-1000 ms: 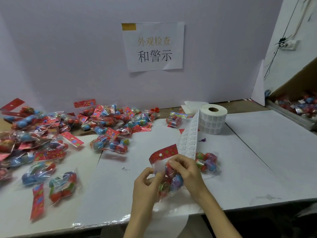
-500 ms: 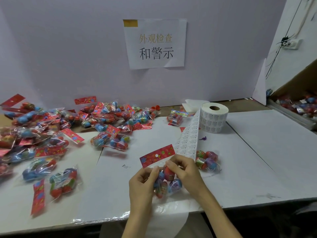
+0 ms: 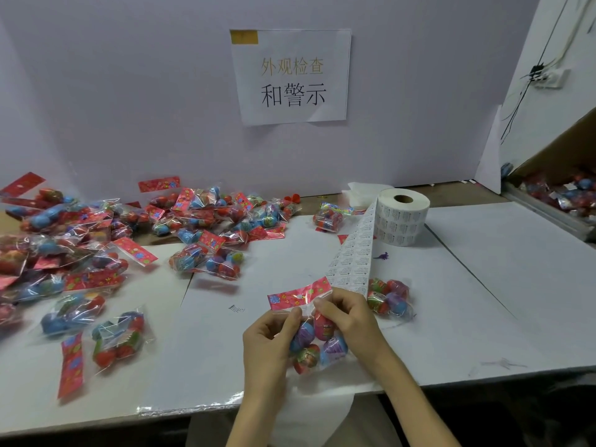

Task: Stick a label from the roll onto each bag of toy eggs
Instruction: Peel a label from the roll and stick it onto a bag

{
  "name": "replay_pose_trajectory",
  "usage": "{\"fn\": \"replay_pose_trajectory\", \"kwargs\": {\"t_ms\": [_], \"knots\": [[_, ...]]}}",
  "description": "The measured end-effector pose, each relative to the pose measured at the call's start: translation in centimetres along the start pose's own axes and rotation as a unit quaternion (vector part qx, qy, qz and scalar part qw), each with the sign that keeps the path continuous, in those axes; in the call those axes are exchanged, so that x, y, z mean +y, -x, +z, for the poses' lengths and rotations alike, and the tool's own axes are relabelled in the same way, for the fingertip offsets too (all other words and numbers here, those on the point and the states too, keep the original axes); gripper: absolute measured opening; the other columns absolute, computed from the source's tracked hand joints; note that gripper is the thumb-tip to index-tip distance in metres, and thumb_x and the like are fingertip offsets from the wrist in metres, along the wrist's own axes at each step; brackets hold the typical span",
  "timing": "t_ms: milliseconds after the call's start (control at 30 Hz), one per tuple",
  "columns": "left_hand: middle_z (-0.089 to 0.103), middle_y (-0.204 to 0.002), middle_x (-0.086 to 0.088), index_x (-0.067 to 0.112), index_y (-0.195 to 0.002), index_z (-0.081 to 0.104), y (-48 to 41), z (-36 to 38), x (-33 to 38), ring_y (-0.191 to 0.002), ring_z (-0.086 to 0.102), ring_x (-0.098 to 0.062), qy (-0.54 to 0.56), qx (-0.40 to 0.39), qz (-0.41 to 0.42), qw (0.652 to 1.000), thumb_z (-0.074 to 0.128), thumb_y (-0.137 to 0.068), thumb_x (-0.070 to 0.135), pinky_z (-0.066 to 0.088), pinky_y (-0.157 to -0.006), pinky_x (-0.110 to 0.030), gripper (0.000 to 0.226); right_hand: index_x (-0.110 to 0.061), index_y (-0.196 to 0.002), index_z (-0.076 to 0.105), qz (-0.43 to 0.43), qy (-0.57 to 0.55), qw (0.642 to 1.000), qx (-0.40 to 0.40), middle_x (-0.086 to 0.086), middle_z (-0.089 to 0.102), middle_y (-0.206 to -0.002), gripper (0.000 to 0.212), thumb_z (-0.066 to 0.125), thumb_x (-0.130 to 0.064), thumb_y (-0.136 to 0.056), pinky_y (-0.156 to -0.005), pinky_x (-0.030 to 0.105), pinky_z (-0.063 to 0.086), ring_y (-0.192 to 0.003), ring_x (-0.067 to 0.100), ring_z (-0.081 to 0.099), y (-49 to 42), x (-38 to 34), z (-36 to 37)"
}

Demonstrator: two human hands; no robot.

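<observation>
You held one clear plastic bag of coloured toy eggs above the near edge of the white table, between both hands. Your left hand gripped the bag's left side, with the fingers curled round it and the thumb pressed near the top. Your right hand gripped the right side, fingers curled, with the fingertips pinching the plastic just below the red flowered header card. The header card stood up out of the hands, tilted up toward the right. The white roll of printed labels stood on end at the back of the table, well apart from the bag. A loose strip of labels ran from the roll down to your right hand, and its lower end passed behind that hand; whether the hand also held the strip could not be told. A second bag of toy eggs lay on the table just beside your right hand. A pile of similar bags covered the left part of the table. A small purple object lay near the strip. A white paper sign hung on the wall behind.
</observation>
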State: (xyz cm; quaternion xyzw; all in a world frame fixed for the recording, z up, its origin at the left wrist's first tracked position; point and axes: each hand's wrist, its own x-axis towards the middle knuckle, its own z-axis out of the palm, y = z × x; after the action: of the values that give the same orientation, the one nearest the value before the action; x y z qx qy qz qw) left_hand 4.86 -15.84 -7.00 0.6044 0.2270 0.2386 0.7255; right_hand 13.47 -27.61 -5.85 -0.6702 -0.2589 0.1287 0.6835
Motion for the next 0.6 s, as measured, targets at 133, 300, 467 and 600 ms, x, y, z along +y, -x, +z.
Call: {"fn": "replay_pose_trajectory", "kwargs": {"t_ms": [133,300,467,600], "knots": [[0.076,-0.077,-0.009,0.021,-0.075,0.081,-0.07,-0.13,-0.10,-0.077,0.077,-0.028,0.003,-0.010,-0.002,1.000,0.076,-0.075,0.040,0.064,-0.069,-0.040,0.019,-0.018,-0.067,0.066,0.012,-0.018,1.000,-0.003,-0.005,0.059,-0.063,0.025,0.065,-0.032,-0.088,-0.060,0.018,0.050,-0.064,0.005,0.060,-0.01,0.02,0.00],[0.077,-0.080,-0.002,0.022,-0.078,0.081,-0.05,0.17,-0.30,-0.082,0.077,-0.024,-0.006,0.009,0.017,1.000,0.071,-0.078,0.046,0.063,-0.067,-0.030,0.025,-0.028,-0.062,0.066,0.008,-0.003,1.000,0.013,-0.009,0.056,-0.061,0.034,0.064,-0.025,-0.096,-0.060,0.019,0.049,-0.062,0.004,0.057,-0.08,0.15,0.05],[0.078,-0.096,0.008,0.033,-0.092,0.080,0.02,0.31,0.02,-0.095,0.076,-0.019,0.005,-0.010,0.016,1.000,0.066,-0.080,0.051,0.065,-0.077,-0.035,0.026,-0.028,-0.065,0.068,0.011,-0.003,0.997,0.078,-0.007,0.057,-0.063,0.033,0.064,-0.022,-0.098,-0.064,0.021,0.052,-0.065,0.006,0.058,-0.13,0.24,0.00],[0.078,-0.100,0.008,0.029,-0.102,0.076,0.00,0.19,-0.08,-0.100,0.075,-0.020,-0.021,-0.009,0.040,0.999,0.071,-0.077,0.048,0.064,-0.084,-0.034,0.032,-0.024,-0.071,0.069,-0.005,0.013,0.997,0.078,-0.003,0.060,-0.067,0.024,0.065,-0.034,-0.093,-0.068,0.025,0.056,-0.069,0.010,0.061,-0.04,-0.01,0.11]]}}
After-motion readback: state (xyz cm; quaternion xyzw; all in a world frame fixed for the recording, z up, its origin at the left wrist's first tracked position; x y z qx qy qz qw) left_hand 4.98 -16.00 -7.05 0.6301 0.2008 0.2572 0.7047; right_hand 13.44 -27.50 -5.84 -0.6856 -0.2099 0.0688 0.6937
